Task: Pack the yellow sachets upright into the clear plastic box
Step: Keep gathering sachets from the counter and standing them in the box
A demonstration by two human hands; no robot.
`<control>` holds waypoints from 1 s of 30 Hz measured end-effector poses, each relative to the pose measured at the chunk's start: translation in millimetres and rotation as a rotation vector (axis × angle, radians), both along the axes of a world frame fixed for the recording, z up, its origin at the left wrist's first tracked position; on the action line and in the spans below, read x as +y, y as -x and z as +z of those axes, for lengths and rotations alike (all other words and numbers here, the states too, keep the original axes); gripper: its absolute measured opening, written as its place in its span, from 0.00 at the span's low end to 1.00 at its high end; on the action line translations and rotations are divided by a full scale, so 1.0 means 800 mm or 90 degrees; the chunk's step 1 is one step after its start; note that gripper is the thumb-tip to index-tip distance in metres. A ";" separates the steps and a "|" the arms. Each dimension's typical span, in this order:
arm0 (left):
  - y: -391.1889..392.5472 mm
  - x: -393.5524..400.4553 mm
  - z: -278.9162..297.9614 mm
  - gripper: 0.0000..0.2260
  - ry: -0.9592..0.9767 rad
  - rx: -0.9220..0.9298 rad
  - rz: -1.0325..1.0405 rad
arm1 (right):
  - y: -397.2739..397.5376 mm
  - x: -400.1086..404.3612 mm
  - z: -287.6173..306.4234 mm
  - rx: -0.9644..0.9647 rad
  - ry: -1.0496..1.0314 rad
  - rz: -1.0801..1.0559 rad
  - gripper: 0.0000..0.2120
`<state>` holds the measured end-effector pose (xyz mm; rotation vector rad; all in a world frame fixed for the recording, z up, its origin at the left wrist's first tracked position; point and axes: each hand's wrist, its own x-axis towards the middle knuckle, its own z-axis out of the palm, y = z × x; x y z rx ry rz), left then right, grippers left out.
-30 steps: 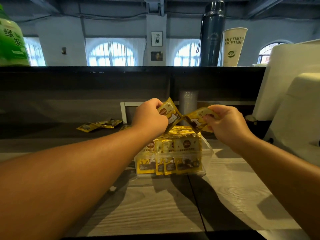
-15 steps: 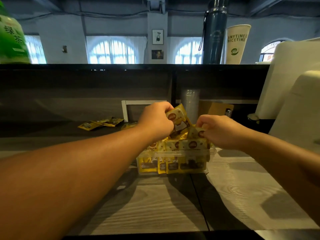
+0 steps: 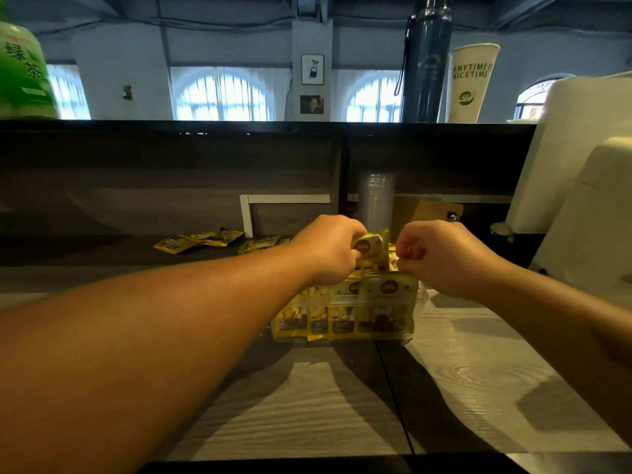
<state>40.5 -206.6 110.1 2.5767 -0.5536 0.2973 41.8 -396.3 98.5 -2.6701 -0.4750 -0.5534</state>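
Note:
A clear plastic box [image 3: 419, 302] stands mid-counter, filled with several yellow sachets [image 3: 383, 313] standing upright in rows. Just above the box, my left hand [image 3: 328, 249] grips a small bunch of yellow sachets [image 3: 371, 248]. My right hand [image 3: 441, 256] is curled beside it, its fingertips pinching at the top edge of a sachet in the box; the pinched part is mostly hidden by the fingers. Several loose yellow sachets [image 3: 201, 240] lie flat at the back left of the counter.
A raised dark shelf [image 3: 239, 128] runs across the back, carrying a green bottle [image 3: 20, 73], a dark flask [image 3: 427, 59] and a paper cup [image 3: 472, 83]. A white machine [image 3: 581, 186] stands at the right. A stack of clear cups [image 3: 376, 200] is behind the box.
Both hands dropped toward the box and drew together. My right hand brought its sachet down into the box. The left hand's bunch lowered too.

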 end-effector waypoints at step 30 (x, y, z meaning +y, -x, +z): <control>0.024 0.208 -0.047 0.12 0.055 -0.099 0.265 | 0.044 0.210 0.003 -0.033 -0.142 0.107 0.13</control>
